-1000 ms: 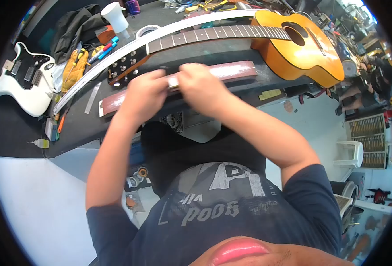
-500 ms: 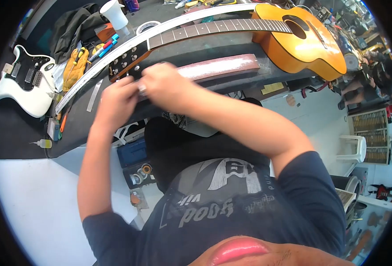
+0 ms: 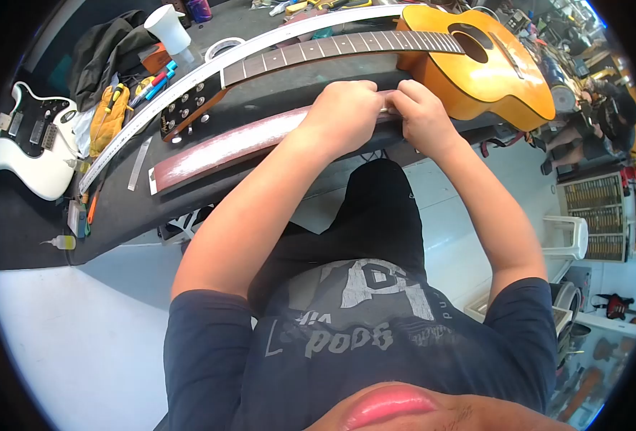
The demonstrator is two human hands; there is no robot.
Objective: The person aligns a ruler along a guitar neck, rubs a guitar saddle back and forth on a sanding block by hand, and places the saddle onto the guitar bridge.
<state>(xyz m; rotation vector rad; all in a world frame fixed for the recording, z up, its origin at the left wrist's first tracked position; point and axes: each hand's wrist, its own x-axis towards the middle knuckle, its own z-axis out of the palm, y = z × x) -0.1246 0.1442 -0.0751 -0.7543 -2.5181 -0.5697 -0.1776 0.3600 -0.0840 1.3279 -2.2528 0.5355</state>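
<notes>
A long reddish-brown sanding strip, dusted white, lies along the near edge of the dark workbench. Both my hands are pressed together at its right end. My left hand and my right hand pinch a small pale piece between their fingertips, held against the strip. Most of the piece is hidden by the fingers. Just behind the hands lies an orange acoustic guitar, its neck running left to the headstock.
A long white straightedge lies behind the neck. Yellow gloves, markers, a white cup and a tape roll crowd the left. A white electric guitar and glue bottle lie far left. Another person sits at right.
Both hands, still pinching the small piece, went from the strip's middle to its left end, then swept to its right end. More of the dusty strip now shows.
</notes>
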